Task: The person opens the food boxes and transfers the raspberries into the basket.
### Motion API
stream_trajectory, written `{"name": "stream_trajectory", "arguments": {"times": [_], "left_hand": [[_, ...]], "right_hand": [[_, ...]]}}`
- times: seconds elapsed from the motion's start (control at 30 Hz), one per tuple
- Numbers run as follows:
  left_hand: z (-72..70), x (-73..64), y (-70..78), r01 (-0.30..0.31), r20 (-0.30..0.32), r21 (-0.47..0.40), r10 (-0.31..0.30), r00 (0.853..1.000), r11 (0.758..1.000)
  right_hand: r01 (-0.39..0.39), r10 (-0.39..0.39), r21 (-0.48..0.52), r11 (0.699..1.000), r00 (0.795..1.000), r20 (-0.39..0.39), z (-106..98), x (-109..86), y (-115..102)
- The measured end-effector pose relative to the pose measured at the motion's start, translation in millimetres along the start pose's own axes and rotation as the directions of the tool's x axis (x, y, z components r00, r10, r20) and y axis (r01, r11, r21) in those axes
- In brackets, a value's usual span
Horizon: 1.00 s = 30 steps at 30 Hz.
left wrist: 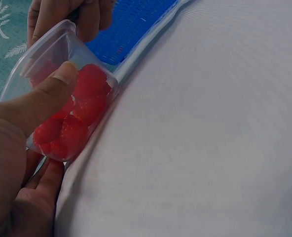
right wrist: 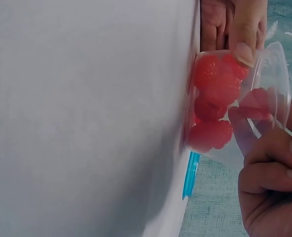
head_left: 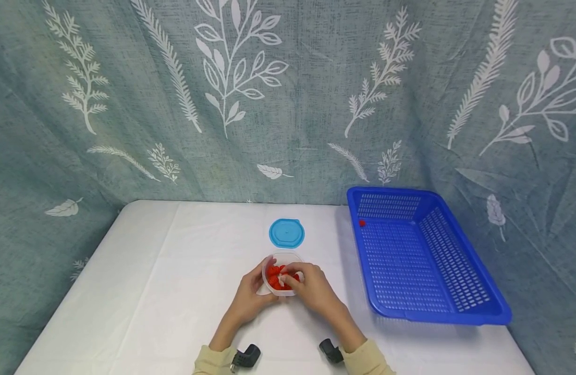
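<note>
My left hand [head_left: 247, 298] grips a clear plastic container [head_left: 284, 293] from its left side, thumb against the near wall in the left wrist view. Several red raspberries [left wrist: 90, 109] fill the lower part of the container. From the right, my right hand [head_left: 319, 291] reaches over the rim with its thumb and forefinger inside. In the right wrist view those fingers pinch one raspberry [right wrist: 254, 103], which sits higher than the others, behind the clear wall. Just beyond the container lies a round-cornered blue lid [head_left: 286, 233], flat on the table.
A large blue plastic basket [head_left: 379, 307] stands on the right of the white-covered table [head_left: 184, 271]. One small red piece [head_left: 362, 223] lies in its far left corner. A green leaf-patterned cloth [head_left: 306, 104] hangs behind the table.
</note>
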State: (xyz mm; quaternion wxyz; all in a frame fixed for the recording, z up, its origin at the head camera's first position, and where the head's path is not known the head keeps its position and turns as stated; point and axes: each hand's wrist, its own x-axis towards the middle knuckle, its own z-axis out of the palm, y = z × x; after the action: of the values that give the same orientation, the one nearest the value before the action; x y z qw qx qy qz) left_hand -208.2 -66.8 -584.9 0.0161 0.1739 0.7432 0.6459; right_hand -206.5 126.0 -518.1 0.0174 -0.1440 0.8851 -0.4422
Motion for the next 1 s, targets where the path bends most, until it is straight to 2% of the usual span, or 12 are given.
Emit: {"name": "stream_trajectory", "arguments": {"times": [0.37, 0.67, 1.0], "left_hand": [[0.4, -0.2, 0.3, 0.005, -0.010, 0.006, -0.005, 1.000, 1.000], [0.9, -0.1, 1.8, 0.006, -0.006, -0.004, -0.006, 1.000, 1.000], [0.7, -0.3, 3.8, 0.014, -0.005, -0.012, -0.015, 1.000, 1.000]], "right_hand": [[0.045, -0.042, 0.046, 0.998, 0.997, -0.061, -1, -1.7, 4], [0.052, -0.051, 0.050, 0.997, 0.998, -0.022, -5, -7.8, 1], [0.029, -0.023, 0.151, 0.988, 0.999, -0.043, -11, -16.4, -1]]}}
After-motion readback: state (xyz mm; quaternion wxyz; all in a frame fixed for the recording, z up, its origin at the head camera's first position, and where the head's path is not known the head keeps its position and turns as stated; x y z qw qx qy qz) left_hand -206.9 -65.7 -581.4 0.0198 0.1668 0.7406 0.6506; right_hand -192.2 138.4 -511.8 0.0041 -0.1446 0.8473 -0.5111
